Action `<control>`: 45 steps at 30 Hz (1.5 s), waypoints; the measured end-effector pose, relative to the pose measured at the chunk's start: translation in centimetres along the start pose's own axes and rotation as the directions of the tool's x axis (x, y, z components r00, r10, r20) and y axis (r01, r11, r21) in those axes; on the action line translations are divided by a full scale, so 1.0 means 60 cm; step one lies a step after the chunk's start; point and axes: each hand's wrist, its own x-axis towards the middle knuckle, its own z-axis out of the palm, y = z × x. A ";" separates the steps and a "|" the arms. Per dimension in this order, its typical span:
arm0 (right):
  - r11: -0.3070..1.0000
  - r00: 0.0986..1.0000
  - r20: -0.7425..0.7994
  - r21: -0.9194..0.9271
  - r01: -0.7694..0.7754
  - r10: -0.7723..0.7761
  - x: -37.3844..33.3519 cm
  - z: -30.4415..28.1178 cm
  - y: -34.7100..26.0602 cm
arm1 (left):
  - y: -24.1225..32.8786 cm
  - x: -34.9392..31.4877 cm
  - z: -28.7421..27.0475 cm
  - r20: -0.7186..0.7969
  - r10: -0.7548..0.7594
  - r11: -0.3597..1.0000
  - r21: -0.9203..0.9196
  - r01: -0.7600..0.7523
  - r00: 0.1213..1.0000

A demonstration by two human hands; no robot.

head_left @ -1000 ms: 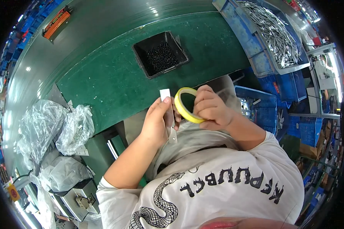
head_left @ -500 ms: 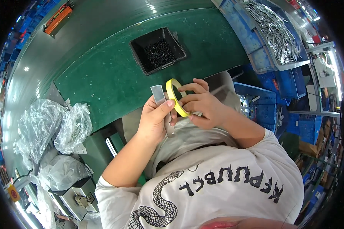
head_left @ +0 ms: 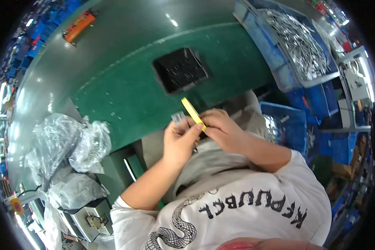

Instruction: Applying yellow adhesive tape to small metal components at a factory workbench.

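Observation:
Closed around a flat grey metal strip (head_left: 178,117), my left hand (head_left: 179,143) is in front of my lap by the table's near edge. Its thumb also presses against a roll of yellow tape (head_left: 191,111), which is seen nearly edge-on. My right hand (head_left: 226,132) has its fingers curled on the near side of that roll, close against the left hand. Most of the strip is covered by my fingers; only its far end shows clearly. Beyond the hands a black bin (head_left: 188,87) of small dark parts stands on the green table (head_left: 125,96).
At the upper right, a large blue bin (head_left: 260,50) holds many slim metal parts (head_left: 300,41). Below it sits a blue crate (head_left: 293,125). Clear plastic bags (head_left: 54,141) lie at the left, above a small machine (head_left: 89,221). An orange tool (head_left: 79,26) rests at the far left.
My right hand has moved in toward the left one. The tape roll has turned from showing its open ring to nearly edge-on. The view has shifted slightly, with blur.

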 end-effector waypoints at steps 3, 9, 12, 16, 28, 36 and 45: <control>0.996 0.995 -0.049 0.003 0.087 -0.087 -0.002 0.011 0.008 | -0.012 -0.001 -0.004 0.009 0.060 0.996 0.062 -0.060 0.998; 0.994 0.987 -0.137 0.053 0.090 -0.082 -0.012 0.018 0.001 | -0.012 -0.012 0.000 0.037 0.042 0.999 -0.002 -0.042 0.998; 0.996 0.985 -0.160 0.057 0.067 -0.057 -0.012 0.019 -0.005 | -0.012 -0.008 0.000 0.065 0.052 0.996 -0.071 -0.047 0.997; 0.996 0.984 -0.175 0.071 0.053 -0.040 -0.011 0.017 -0.008 | 0.000 -0.009 0.002 0.043 0.028 0.999 -0.029 -0.026 0.999; 0.978 0.975 -0.223 0.207 0.026 0.022 -0.013 0.033 0.000 | -0.008 -0.010 0.003 0.065 0.072 0.995 -0.073 -0.067 0.995; 0.976 0.982 -0.187 0.211 0.050 -0.010 -0.014 0.034 0.012 | -0.026 -0.011 -0.001 0.106 0.157 0.987 -0.037 -0.153 0.982; 0.975 0.986 -0.163 0.215 0.062 -0.027 -0.014 0.027 -0.009 | 0.003 -0.015 -0.003 0.107 0.073 0.997 0.002 -0.073 0.992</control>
